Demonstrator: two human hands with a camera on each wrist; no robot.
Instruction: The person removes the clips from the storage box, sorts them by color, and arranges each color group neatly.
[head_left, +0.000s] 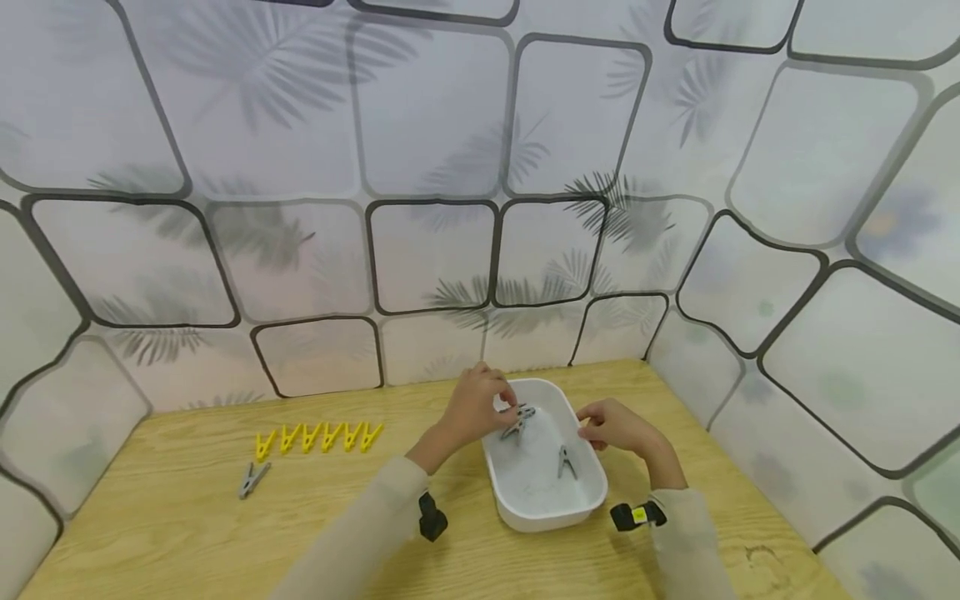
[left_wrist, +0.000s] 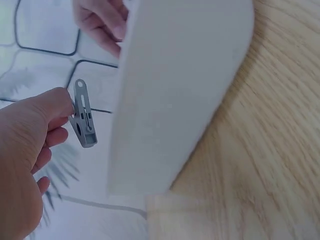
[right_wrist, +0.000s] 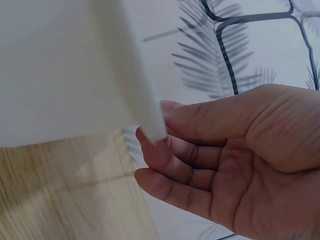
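Observation:
My left hand (head_left: 477, 407) pinches a grey clothespin (left_wrist: 84, 114) between thumb and fingers, above the far left part of a white plastic tub (head_left: 540, 492). Other grey clothespins lie inside the tub; one clothespin (head_left: 566, 462) rests by itself towards its near right side. In the head view the ones under my left hand overlap, so I cannot tell them fully apart. At the tub's right side, my right hand (head_left: 619, 427) holds the rim (right_wrist: 156, 131), thumb on one side and fingers on the other.
On the wooden table, several yellow clothespins (head_left: 327, 437) stand in a row at the left. A grey clothespin (head_left: 253, 480) lies just in front of the row's left end. A patterned curtain or wall covering (head_left: 435, 258) rises behind the table and along its right side.

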